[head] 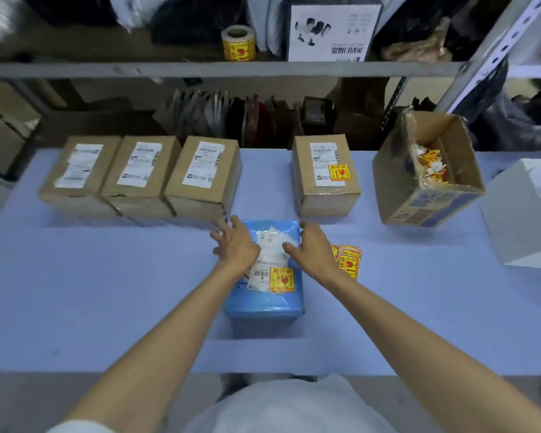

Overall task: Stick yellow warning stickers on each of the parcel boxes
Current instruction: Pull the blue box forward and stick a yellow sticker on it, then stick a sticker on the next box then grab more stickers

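The blue parcel [263,303] bears 1 yellow sticker [281,279] at its near end; the left hand [236,246] rests spread-fingered on its far left edge, the right hand [314,250] grips its far right corner, with 4 brown boxes [202,173] beyond.

- Before you: wrapped parcel [264,303] on the table [107,292], sticker stack [350,260] just right of it.
- Behind, left: three boxes [141,176] side by side.
- Behind, right: a fourth box [325,198], then an open carton [425,207].
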Demonstrator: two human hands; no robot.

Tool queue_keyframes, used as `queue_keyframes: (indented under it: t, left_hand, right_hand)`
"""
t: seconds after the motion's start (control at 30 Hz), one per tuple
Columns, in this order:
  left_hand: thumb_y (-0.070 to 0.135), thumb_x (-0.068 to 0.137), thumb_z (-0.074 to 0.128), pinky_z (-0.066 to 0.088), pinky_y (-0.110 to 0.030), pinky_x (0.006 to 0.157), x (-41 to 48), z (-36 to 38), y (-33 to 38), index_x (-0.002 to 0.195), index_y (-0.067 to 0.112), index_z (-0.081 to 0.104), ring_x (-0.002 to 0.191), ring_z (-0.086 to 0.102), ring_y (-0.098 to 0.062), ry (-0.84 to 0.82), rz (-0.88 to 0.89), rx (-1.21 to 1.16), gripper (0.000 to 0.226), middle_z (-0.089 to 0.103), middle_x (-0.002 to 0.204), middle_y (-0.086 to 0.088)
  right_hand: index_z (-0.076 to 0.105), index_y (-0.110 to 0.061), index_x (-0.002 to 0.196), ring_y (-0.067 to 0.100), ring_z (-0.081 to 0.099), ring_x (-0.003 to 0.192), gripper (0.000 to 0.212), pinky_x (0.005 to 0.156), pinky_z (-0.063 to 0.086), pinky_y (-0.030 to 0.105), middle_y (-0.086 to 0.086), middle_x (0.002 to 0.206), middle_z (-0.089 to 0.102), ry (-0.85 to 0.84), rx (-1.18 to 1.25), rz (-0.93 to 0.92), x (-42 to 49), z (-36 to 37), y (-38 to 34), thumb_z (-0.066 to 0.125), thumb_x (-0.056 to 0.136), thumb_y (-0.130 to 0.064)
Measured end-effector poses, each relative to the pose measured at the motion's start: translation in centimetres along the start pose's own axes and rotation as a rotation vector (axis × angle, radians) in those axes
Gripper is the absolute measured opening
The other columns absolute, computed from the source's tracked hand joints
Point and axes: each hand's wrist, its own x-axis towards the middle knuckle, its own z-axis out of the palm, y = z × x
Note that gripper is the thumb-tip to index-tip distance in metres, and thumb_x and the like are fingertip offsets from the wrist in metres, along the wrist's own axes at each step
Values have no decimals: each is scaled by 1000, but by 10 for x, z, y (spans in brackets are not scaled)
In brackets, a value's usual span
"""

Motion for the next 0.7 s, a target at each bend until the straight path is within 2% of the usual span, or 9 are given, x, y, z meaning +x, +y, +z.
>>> queue_keyframes:
  t: [0.07,0.13,0.23,0.3,0.33,0.4,0.5,0.57,0.7]
  left_hand:
    - [23,79,74,40,-44,99,0,2,-19,139,-1,20,129,37,-40,-136,-114,-61,84,28,142,-21]
    - [26,74,78,43,-37,94,0,5,-34,132,1,31,124,47,-36,-227,-118,-138,79,41,135,-18]
    - [27,50,82,50,-34,90,1,4,-46,122,11,45,114,56,-29,-254,-61,-245,83,54,123,-9]
    - [23,36,75,54,-37,87,5,4,-50,122,19,48,107,60,-23,-221,24,-391,90,60,117,-3]
    - [18,38,74,54,-35,86,7,3,-50,124,22,47,104,60,-21,-208,57,-475,90,61,116,-1]
    - [16,45,75,53,-34,85,13,4,-52,122,20,48,104,61,-22,-164,93,-520,82,62,114,-2]
    - [31,49,76,52,-42,91,23,9,-54,126,25,46,106,58,-27,-168,91,-433,83,60,116,-7]
    - [36,51,75,51,-43,91,25,9,-53,128,29,44,106,58,-27,-163,90,-383,83,60,116,-6]
    - [20,70,79,48,-42,96,28,2,-42,130,24,46,113,56,-24,-90,156,-466,68,60,123,-1]
  right_hand:
    - [45,-7,113,30,59,105,48,82,51,41,12,117,58,0,68,97,-9,7,1,71,81,-32]
    - [43,-12,115,29,62,100,54,78,53,40,10,114,62,-52,92,163,-20,15,3,74,76,-32]
    - [41,-19,128,26,62,102,69,83,55,44,8,121,62,-61,205,209,-28,21,2,78,70,-22]
    - [30,-16,144,28,59,112,90,88,53,39,7,132,56,-56,349,243,-24,16,-6,79,69,-9]
    - [25,-14,147,27,57,117,95,90,50,36,7,136,53,-59,409,245,-23,12,-10,79,69,-3]
    - [29,-11,143,24,54,121,92,89,45,30,8,137,52,-66,406,200,-19,8,-15,80,68,-1]
    - [31,-10,143,23,56,114,85,84,44,27,10,132,54,-93,236,137,-20,6,-19,79,72,-4]
    - [28,-10,145,22,57,111,85,84,45,28,10,134,54,-119,216,118,-18,4,-20,76,76,-5]
    - [31,-10,143,13,53,103,79,82,46,24,3,126,54,-124,278,111,-4,0,-27,75,77,-2]
